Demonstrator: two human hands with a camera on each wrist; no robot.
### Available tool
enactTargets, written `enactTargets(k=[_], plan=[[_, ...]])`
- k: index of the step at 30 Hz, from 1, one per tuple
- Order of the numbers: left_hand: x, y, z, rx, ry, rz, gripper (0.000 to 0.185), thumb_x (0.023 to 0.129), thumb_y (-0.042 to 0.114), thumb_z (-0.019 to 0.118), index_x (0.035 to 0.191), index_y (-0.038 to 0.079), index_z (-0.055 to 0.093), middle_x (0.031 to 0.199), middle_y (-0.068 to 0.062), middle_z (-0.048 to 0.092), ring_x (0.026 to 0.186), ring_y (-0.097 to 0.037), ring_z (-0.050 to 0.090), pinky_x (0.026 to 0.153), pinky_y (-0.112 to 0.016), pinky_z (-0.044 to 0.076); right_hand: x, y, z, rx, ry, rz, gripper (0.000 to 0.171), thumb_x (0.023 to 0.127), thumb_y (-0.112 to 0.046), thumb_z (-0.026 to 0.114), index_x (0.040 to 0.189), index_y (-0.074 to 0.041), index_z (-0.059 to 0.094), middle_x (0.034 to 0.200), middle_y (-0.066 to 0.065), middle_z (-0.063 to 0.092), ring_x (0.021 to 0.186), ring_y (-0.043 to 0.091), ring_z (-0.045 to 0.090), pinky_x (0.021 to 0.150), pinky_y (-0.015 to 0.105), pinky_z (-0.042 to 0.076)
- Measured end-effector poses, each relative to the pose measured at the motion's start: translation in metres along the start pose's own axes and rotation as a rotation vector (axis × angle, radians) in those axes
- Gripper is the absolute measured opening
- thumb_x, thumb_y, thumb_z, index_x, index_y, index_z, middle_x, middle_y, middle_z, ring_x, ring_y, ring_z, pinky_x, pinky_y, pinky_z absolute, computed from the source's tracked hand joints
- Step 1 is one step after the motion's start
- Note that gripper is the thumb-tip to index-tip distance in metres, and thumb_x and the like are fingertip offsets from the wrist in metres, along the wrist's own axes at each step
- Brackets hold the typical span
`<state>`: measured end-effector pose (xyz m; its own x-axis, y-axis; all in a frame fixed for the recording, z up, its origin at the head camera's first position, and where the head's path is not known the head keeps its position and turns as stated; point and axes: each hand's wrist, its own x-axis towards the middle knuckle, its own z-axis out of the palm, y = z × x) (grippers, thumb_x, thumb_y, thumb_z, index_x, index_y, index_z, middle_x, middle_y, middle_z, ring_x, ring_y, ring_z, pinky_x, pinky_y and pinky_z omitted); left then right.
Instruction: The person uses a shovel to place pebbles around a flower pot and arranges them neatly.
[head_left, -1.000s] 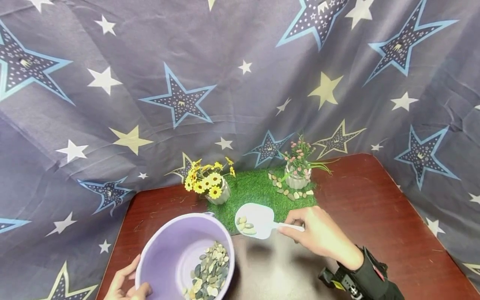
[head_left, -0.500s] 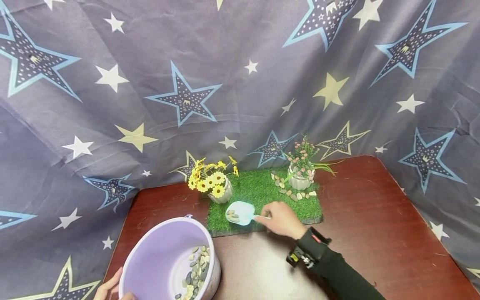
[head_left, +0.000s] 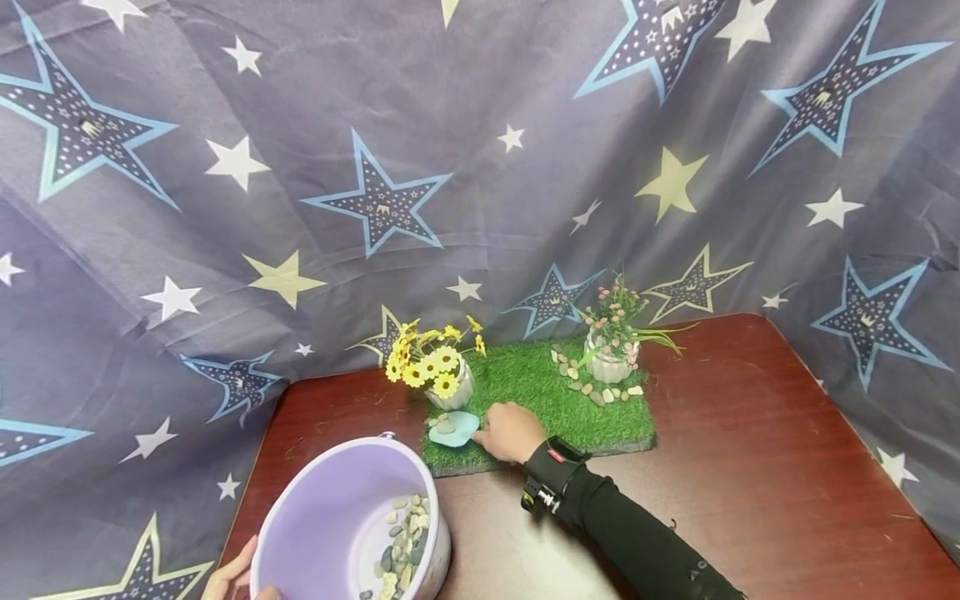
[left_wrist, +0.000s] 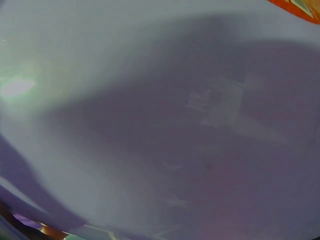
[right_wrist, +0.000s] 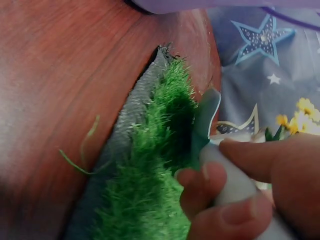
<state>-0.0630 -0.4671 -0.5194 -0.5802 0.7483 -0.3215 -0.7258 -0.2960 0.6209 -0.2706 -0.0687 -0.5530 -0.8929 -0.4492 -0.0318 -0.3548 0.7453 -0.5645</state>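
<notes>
Your right hand (head_left: 508,432) holds the small scoop (head_left: 453,428) low over the grass mat (head_left: 555,408), just in front of the yellow flower pot (head_left: 452,393).

Your right grip is closed round the scoop's white handle, fingers (right_wrist: 210,187) curled under it and thumb on top; a few pebbles (head_left: 444,427) lie in the scoop's bowl, which sits at the mat's near left corner. Your left hand (head_left: 232,579) rests against the near rim of the purple bucket (head_left: 330,521) on the tabletop (head_left: 750,467), but you cannot tell from these views whether that grip is closed. More pebbles lie in the bucket's bottom. The pink flower pot (head_left: 611,367) stands at the mat's far right, ringed by stones.
</notes>
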Motion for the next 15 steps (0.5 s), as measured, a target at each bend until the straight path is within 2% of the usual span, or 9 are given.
enactTargets(k=[3, 7, 10, 15], plan=[[0.003, 0.003, 0.011, -0.014, -0.034, 0.001, 0.052, 0.103, 0.057, 0.044, 0.134, 0.024, 0.071, 0.133, 0.003, 0.07, 0.121, -0.005, 0.062, 0.107, -0.019, 0.045, -0.001, -0.006, -0.004, -0.062, 0.012, -0.002, 0.047, 0.092, -0.038, 0.075, 0.056, -0.019, 0.05, 0.057, -0.003, 0.056, 0.056, 0.018, 0.057, 0.057, 0.036, 0.051], [0.003, 0.004, 0.016, -0.022, -0.061, 0.012, 0.053, 0.104, 0.056, 0.042, 0.135, 0.023, 0.069, 0.135, 0.002, 0.069, 0.122, -0.006, 0.062, 0.107, -0.019, 0.045, -0.003, -0.008, -0.006, -0.089, 0.025, -0.013, 0.041, 0.091, -0.038, 0.075, 0.06, -0.018, 0.058, 0.066, 0.001, 0.066, 0.066, 0.023, 0.066, 0.065, 0.041, 0.057], [0.003, 0.003, 0.013, -0.02, -0.054, 0.027, 0.051, 0.104, 0.055, 0.044, 0.135, 0.024, 0.069, 0.135, 0.003, 0.07, 0.122, -0.006, 0.062, 0.107, -0.019, 0.046, -0.003, -0.007, -0.006, -0.081, 0.026, -0.021, 0.039, 0.091, -0.037, 0.075, 0.061, -0.018, 0.059, 0.064, -0.001, 0.064, 0.064, 0.022, 0.064, 0.064, 0.041, 0.057], [0.001, 0.002, 0.011, -0.025, -0.041, 0.039, 0.05, 0.105, 0.054, 0.043, 0.135, 0.024, 0.07, 0.135, 0.002, 0.07, 0.123, -0.006, 0.062, 0.108, -0.02, 0.046, 0.0, -0.007, -0.01, -0.051, -0.046, -0.012, 0.043, 0.094, -0.036, 0.073, 0.059, -0.018, 0.056, 0.057, -0.004, 0.057, 0.052, 0.015, 0.055, 0.058, 0.033, 0.05]])
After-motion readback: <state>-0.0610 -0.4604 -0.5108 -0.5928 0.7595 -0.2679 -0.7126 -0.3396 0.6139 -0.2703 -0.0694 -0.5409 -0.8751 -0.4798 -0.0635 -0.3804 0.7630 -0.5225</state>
